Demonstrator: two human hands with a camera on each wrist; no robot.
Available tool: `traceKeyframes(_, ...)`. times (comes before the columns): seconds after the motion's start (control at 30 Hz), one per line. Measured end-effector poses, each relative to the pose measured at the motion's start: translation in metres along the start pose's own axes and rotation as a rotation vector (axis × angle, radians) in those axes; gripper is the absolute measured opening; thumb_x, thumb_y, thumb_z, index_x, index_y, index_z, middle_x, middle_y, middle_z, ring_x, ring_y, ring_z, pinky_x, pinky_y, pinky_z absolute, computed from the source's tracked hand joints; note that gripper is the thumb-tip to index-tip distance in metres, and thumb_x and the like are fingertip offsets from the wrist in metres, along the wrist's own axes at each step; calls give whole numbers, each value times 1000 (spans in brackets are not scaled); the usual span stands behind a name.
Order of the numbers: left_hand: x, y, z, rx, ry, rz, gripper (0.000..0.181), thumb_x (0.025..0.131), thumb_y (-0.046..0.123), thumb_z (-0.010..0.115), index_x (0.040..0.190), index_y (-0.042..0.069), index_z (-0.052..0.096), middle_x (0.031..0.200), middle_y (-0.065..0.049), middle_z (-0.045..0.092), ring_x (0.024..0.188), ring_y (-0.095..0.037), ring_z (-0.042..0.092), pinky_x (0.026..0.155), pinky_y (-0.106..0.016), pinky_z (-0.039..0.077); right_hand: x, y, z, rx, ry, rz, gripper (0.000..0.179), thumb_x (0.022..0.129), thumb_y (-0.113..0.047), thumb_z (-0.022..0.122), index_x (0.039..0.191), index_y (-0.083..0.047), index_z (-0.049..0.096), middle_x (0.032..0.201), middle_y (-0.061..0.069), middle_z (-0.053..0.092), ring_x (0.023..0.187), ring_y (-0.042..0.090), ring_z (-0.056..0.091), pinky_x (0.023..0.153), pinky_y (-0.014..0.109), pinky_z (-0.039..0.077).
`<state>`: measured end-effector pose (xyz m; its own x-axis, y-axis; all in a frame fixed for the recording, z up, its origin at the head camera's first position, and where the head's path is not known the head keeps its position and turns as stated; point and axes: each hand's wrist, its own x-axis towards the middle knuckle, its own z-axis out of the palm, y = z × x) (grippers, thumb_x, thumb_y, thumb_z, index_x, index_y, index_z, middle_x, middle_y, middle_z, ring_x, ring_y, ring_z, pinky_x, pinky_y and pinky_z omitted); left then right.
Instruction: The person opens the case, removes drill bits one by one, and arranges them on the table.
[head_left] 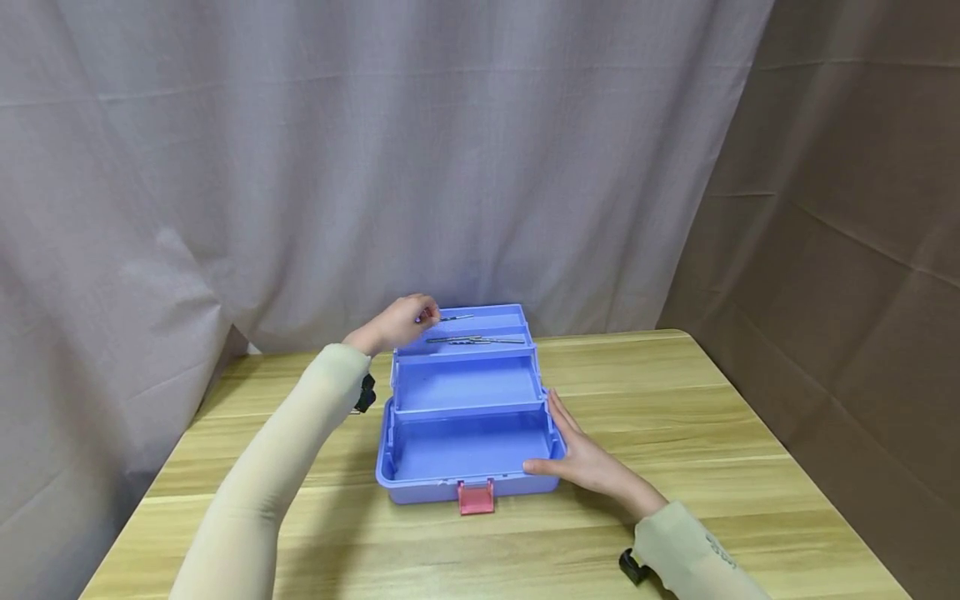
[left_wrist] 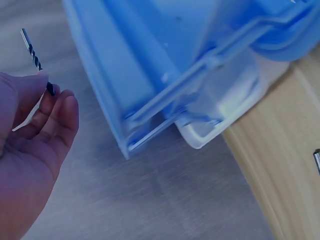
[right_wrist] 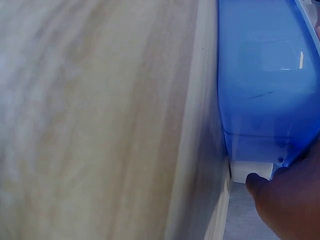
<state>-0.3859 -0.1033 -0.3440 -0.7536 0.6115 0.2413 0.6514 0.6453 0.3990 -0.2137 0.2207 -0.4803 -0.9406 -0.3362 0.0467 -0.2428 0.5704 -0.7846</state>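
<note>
My left hand (head_left: 405,323) pinches a twist drill bit (left_wrist: 34,56) between thumb and fingertips, its shiny shank pointing outward. In the head view this hand is at the left end of the upper trays of a blue tiered toolbox (head_left: 472,483), whose trays are fanned out. Several metal drill bits (head_left: 487,340) lie in the second tray from the top. The lower tray (head_left: 467,385) and the deep base hold nothing visible. My right hand (head_left: 588,458) rests against the toolbox's right side, thumb on the front rim and fingers stretched along the side wall.
A pink latch (head_left: 476,498) hangs at the toolbox front. The toolbox stands on a wood-grain table (head_left: 660,433), with grey curtains (head_left: 450,167) behind and at the right. A short metal piece (left_wrist: 317,159) lies on the table to the toolbox's left.
</note>
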Motion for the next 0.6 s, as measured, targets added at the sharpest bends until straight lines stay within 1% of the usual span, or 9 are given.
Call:
traceKeyframes(0.1,1,2,-8,-63,6,-55,11,104,9,55,103,1,62,100,-12,65,94,-23,59,87,-39,49,0,1,-1,1,3,-4,122,82,-48,81,162,-13,-6,167,8,-13,150,42,2,115,65,13)
traceKeyframes(0.2,0,4,-15,-107,4,-92,15,105,12,52,108,0,61,106,-17,65,95,-23,57,87,-39,48,1,1,-2,-5,6,-5,122,82,-48,81,162,-14,-6,167,8,-13,150,43,2,115,65,13)
traceKeyframes(0.27,0,5,-17,-132,8,-106,18,106,13,52,111,-1,61,110,-20,65,97,-23,57,88,-40,49,1,1,-2,-6,6,-4,122,83,-49,81,161,-15,-6,167,8,-13,150,42,2,115,65,13)
traceKeyframes(0.4,-4,4,-21,-192,35,-119,20,106,16,53,114,1,63,113,-18,66,101,-27,60,90,-41,49,2,1,-2,-4,0,1,122,83,-49,80,161,-13,-6,167,8,-13,151,42,1,115,65,12)
traceKeyframes(0.5,-10,1,-26,-275,61,-136,24,106,19,55,118,2,64,115,-17,67,106,-34,61,90,-43,50,3,1,-2,-3,-5,4,122,83,-49,80,161,-13,-6,167,8,-14,151,42,0,115,65,12)
traceKeyframes(0.53,-13,0,-28,-305,71,-143,24,105,20,55,119,2,64,116,-18,67,107,-35,61,91,-44,49,3,0,-2,-2,-7,3,122,83,-49,80,161,-13,-6,167,7,-14,151,42,0,115,65,12)
traceKeyframes(0.6,-18,-3,-33,-349,99,-157,26,105,22,57,120,2,65,115,-16,67,107,-34,62,92,-45,49,3,0,-2,-4,-8,2,122,83,-49,80,162,-12,-6,167,8,-13,151,42,0,115,65,12)
